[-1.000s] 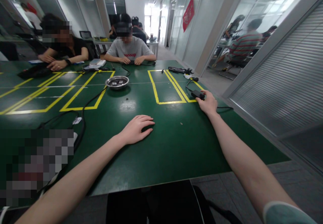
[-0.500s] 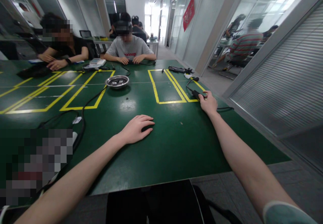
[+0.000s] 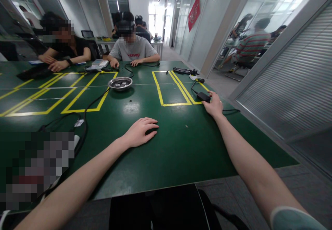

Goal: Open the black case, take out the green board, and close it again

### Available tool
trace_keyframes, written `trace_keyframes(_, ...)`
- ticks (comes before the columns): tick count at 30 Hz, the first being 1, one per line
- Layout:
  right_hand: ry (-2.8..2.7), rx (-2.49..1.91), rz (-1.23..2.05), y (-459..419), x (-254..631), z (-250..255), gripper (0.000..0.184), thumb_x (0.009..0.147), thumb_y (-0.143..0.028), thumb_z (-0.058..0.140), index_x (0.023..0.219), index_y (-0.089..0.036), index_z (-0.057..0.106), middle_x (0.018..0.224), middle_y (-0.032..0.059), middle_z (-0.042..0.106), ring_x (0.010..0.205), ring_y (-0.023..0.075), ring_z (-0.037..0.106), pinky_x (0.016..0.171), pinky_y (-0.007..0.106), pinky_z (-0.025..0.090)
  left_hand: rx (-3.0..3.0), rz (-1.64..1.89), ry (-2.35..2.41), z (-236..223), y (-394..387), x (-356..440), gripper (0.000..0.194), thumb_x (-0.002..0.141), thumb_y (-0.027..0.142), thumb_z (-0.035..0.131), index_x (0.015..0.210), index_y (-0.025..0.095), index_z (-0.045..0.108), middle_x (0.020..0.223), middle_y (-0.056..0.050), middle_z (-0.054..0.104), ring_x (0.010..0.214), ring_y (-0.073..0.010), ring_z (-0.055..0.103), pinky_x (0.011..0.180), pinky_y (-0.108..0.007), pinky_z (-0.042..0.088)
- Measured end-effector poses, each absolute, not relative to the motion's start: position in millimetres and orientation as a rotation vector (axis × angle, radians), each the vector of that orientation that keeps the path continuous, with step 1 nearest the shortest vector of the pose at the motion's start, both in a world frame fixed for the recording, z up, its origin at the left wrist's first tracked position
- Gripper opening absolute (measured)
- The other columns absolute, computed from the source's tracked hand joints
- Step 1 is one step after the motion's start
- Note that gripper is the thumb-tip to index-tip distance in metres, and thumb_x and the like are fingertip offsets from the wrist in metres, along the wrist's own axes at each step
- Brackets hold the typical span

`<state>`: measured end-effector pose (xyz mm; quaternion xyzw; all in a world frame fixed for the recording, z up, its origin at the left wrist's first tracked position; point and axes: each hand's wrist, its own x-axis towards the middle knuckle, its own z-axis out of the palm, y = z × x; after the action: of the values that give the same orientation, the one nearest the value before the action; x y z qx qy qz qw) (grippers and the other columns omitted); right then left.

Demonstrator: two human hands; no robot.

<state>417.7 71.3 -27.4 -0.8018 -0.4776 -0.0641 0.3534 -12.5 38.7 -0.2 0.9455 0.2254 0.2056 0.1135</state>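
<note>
On the right side of the table, my right hand (image 3: 215,104) has its thumb and fingers around the near right end of a black power adapter (image 3: 202,97). The adapter lies flat against the green tabletop, close to the corner of a yellow tape outline. Its cord loops away to a black plug (image 3: 200,80), and another stretch of cable (image 3: 231,110) comes out to the right of my wrist. My left hand (image 3: 140,132) rests on the bare table surface with its fingers apart, holding nothing.
A metal bowl (image 3: 120,83) with small metal pieces stands at centre left. Yellow tape rectangles (image 3: 163,97) mark the green table (image 3: 166,161). A folded black tripod-like item (image 3: 183,71) lies at the far edge. Two people sit opposite. A black cable (image 3: 85,126) runs along the left.
The power adapter has turned from edge-on to flat in my right hand, which has shifted slightly left. My left hand has stayed put. The person opposite has moved their hands apart.
</note>
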Motion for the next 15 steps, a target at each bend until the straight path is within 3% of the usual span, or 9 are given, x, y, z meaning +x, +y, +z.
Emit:
trace_keyframes(7,-1.133,-2.151,-0.126,79.5,421.7,-31.2,0.047,0.072,-0.037,0.073,0.114,-0.016,0.073,0.111,0.0137,0.065,0.101,0.0318,0.065,0.094,0.046,0.053,2.774,0.591,0.672,0.1,38.8,-11.8,0.025,0.102,0.03,0.058,0.119,0.021,0.074,0.134,-0.01,0.072,0.126,-0.027,0.065,0.109,-0.048,0.052)
trace_keyframes(15,-1.156,-2.034,-0.116,76.6,418.8,-29.4,0.048,0.074,-0.032,0.071,0.121,-0.021,0.07,0.121,0.0122,0.066,0.108,0.032,0.065,0.098,0.047,0.052,2.775,0.587,0.666,0.1,38.6,-12.0,0.025,0.102,0.03,0.058,0.119,0.02,0.074,0.133,-0.011,0.072,0.126,-0.027,0.065,0.109,-0.048,0.052)
